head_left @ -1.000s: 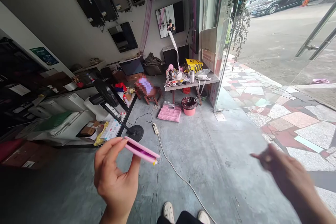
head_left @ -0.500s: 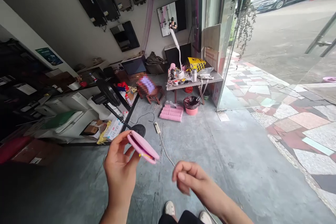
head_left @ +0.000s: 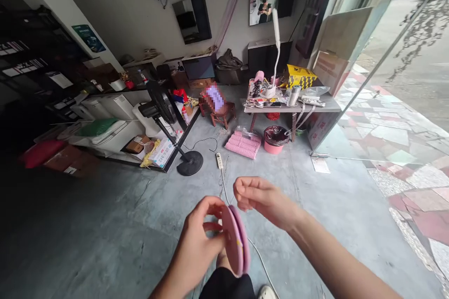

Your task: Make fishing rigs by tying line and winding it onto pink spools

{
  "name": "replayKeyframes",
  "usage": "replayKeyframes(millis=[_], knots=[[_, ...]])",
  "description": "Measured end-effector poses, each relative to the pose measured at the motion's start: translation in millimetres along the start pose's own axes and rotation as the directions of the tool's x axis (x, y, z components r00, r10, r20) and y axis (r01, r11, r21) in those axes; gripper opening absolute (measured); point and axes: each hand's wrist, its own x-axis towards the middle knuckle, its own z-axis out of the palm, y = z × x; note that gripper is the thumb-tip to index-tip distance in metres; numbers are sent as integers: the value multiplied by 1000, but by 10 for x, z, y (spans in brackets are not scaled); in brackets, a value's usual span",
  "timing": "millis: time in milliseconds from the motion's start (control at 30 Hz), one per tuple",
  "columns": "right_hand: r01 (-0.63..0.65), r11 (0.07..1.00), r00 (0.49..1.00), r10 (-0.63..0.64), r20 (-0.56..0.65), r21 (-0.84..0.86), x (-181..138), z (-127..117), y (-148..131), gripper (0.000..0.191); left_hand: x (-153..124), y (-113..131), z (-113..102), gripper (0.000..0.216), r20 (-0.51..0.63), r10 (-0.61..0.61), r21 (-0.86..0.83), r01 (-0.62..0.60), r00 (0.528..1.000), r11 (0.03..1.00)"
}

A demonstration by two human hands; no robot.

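Note:
My left hand (head_left: 205,243) is closed on a flat pink spool (head_left: 232,243), two round discs with a dark groove between them. The spool is tilted nearly on edge, and a small yellow spot shows at its rim. My right hand (head_left: 257,196) hovers just above and to the right of the spool, apart from it. Its thumb and fingers are pressed together in a pinch; whatever they hold, if anything, is too fine to make out.
Ahead lie a power strip (head_left: 219,161) with a white cord, a stack of striped pink spools (head_left: 243,144), and a lined pink bucket (head_left: 273,148). Behind them stands a cluttered table (head_left: 261,109). A black fan (head_left: 159,103) is left; a glass door (head_left: 386,103) is right.
My left hand has moved right and down, turning the spool from slanted to nearly upright. My right hand has risen closer to it. The view has shifted left and down.

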Motion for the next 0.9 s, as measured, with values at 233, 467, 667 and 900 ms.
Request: replayKeyframes(millis=[233, 467, 667, 900], knots=[[-68, 945, 913, -71, -402, -320, 1051, -347, 426, 18, 1020, -34, -633, 32, -231, 27, -366, -113, 973, 924], [-139, 955, 990, 133, -39, -261, 1733, -251, 244, 53, 2092, 242, -1380, 37, -466, 368, -86, -456, 805, 886], [167, 974, 936, -205, -286, -153, 2129, 60, -200, 24, 2543, 498, -1618, 40, -502, 682, 216, -686, 533, 695], [225, 971, 882, -165, -442, 86, 2519, -50, -380, 30, 2773, 648, -1497, 47, -522, 795, 392, -741, 308, 544]])
